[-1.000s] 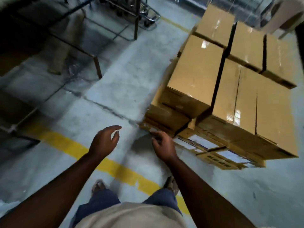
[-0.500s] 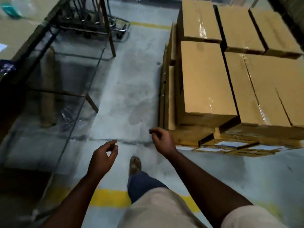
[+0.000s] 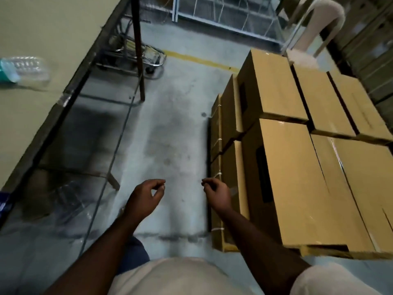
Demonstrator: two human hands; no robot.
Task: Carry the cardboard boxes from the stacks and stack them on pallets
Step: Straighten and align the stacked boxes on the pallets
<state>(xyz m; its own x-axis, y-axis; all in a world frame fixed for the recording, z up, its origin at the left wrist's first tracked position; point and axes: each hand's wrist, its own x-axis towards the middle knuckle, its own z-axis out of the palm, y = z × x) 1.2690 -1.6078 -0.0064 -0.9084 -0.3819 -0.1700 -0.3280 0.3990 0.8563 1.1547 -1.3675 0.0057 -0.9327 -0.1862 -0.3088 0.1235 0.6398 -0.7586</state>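
Head view: both hands, left hand (image 3: 146, 194) and right hand (image 3: 217, 193), hang loosely curled, holding nothing. Cardboard boxes (image 3: 297, 177) look stiff, maybe heavy; hold by the side slots.

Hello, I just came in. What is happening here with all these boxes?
A person is walking on the concrete floor beside a stack of cardboard boxes, carrying nothing at this moment. The left hand and the right hand are both empty, with fingers loosely curled, held out in front of the body. The right hand is close to the side of the stack, but contact cannot be told. A white plastic chair stands behind the boxes, and a plastic bottle lies on the table at left.
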